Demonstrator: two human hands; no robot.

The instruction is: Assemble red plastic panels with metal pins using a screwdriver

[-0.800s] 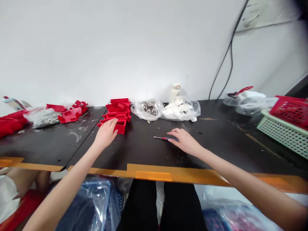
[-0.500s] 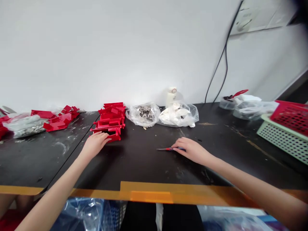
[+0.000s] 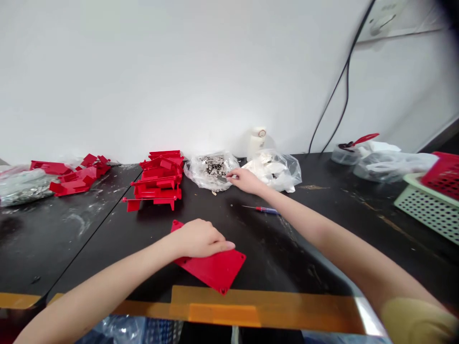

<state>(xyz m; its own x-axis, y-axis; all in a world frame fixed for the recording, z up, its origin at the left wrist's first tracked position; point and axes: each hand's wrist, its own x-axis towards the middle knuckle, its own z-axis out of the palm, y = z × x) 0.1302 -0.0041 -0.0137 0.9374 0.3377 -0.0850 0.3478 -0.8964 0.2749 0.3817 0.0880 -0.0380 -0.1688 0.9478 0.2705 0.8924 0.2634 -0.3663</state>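
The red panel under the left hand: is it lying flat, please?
Flat: the red panel lies on the black bench beneath the left hand.

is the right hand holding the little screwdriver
No, the small screwdriver lies on the black table, while the right hand is at the clear plastic bag of metal parts.

Red basket (image 3: 442,176) stacked on green basket (image 3: 426,210)

Bright, even light washes the white wall (image 3: 179,71), leaving only soft shadows beneath the red plastic parts (image 3: 158,179) and small glints on the plastic bag (image 3: 211,171). The orange desk edge (image 3: 222,315) bows with wide-angle distortion, and a dark blur (image 3: 448,12) smudges the top right corner.
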